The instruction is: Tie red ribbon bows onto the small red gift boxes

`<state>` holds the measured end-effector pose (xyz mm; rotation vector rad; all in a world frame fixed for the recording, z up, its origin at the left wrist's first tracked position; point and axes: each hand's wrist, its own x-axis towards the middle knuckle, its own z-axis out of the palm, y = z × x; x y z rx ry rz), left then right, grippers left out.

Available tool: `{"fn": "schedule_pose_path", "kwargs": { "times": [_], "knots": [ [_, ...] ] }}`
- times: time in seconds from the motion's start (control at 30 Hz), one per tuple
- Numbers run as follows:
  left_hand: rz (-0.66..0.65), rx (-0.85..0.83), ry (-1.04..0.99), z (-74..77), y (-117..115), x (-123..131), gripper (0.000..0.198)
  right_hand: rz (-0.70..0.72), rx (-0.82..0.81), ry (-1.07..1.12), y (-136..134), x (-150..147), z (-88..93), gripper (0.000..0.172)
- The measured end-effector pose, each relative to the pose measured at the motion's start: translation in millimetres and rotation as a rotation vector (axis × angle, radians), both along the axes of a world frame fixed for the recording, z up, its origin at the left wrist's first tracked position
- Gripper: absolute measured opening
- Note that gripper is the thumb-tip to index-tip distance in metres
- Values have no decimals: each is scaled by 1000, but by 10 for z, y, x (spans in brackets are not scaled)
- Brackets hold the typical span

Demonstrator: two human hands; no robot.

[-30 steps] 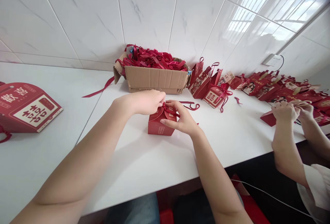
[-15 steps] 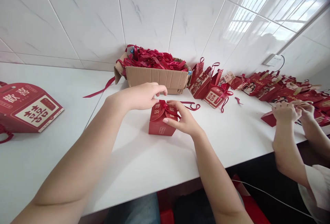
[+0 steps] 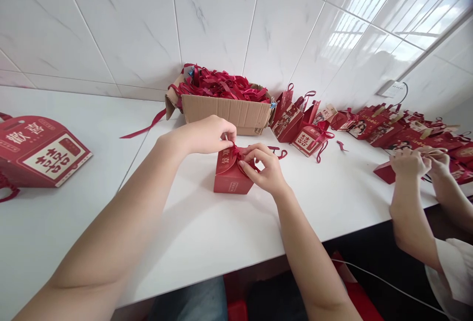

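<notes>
A small red gift box [image 3: 232, 181] stands on the white table with a red ribbon bow [image 3: 237, 152] on its top. My left hand [image 3: 216, 135] reaches over the box's far left side, its thumb and fingers pinched together at the ribbon. On the bow's right side my right hand [image 3: 264, 166] has its fingertips closed on the ribbon, close to the box's top edge. Its fingers curl round and partly cover the box's right side.
A cardboard box [image 3: 225, 111] full of red ribbons stands against the wall. A larger red box [image 3: 40, 151] lies at the left. Finished-looking red boxes [image 3: 308, 139] line the right. Another person's hands [image 3: 419, 162] work at the far right.
The fingers of my right hand have gone from resting spread on the box to pinching at the bow. My left fingers have closed and dropped slightly toward the ribbon.
</notes>
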<state>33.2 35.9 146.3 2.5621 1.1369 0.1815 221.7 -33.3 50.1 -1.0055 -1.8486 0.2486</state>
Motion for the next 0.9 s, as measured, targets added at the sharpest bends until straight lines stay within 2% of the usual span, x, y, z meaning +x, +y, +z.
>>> {"fn": "schedule_pose_path", "kwargs": {
  "times": [0.3, 0.9],
  "knots": [
    [34, -8, 60, 21, -3, -25, 24, 37, -9, 7, 5, 13, -8, 7],
    [104, 34, 11, 55, -13, -33, 16, 69, -114, 3, -10, 59, -19, 12]
  ]
}}
